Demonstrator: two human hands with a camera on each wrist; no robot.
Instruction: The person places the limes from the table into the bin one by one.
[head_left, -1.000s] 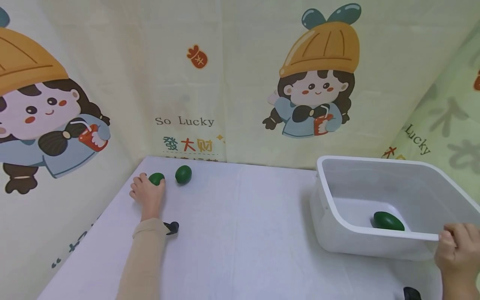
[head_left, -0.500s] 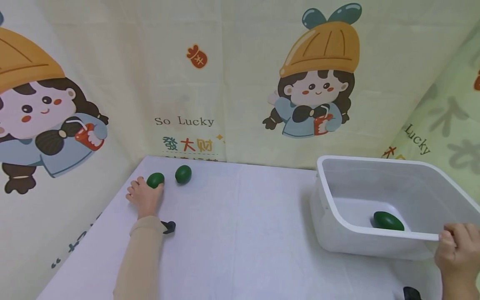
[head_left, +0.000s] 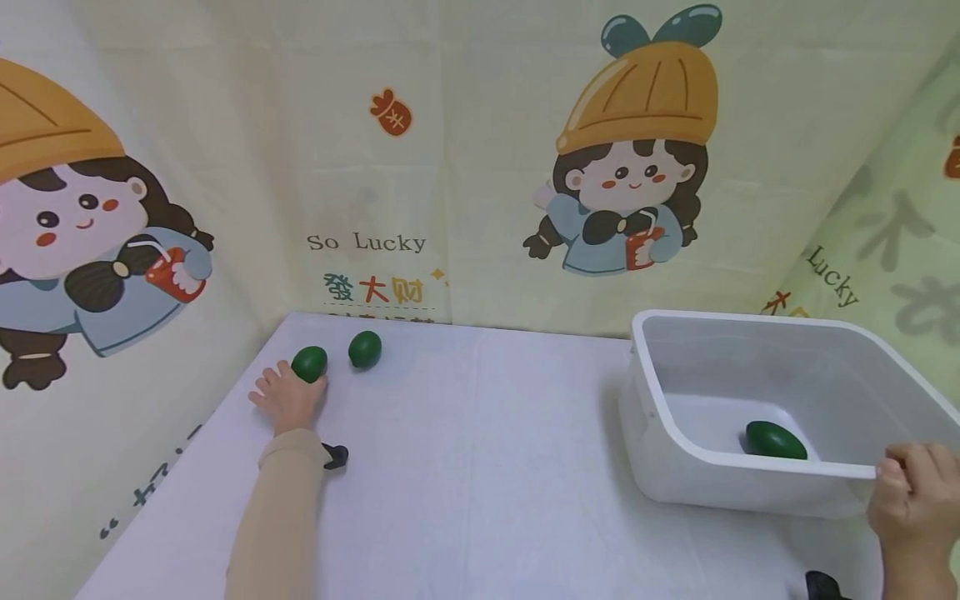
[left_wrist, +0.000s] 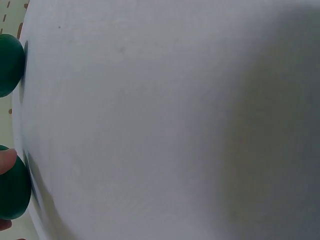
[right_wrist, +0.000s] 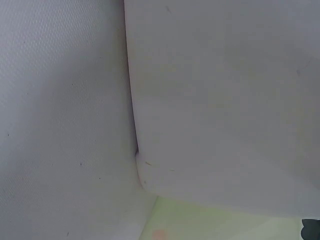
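- Soft, even, bright light; shadows are faint.
- The head view bends at its edges.
- Both wrist views are close, blurred, partly shaded.

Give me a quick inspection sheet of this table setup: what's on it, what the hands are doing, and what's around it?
Surface: white table, covered in cloth.
Job's things: green egg gripped at far left; second green egg lies apart beside it; third green egg inside the white bin.
Clutter: nothing seen.
Hands: left hand grips the first egg; right hand holds the bin's near rim.
Cables: nothing seen.
Surroundings: cartoon-print curtain behind and on both sides.
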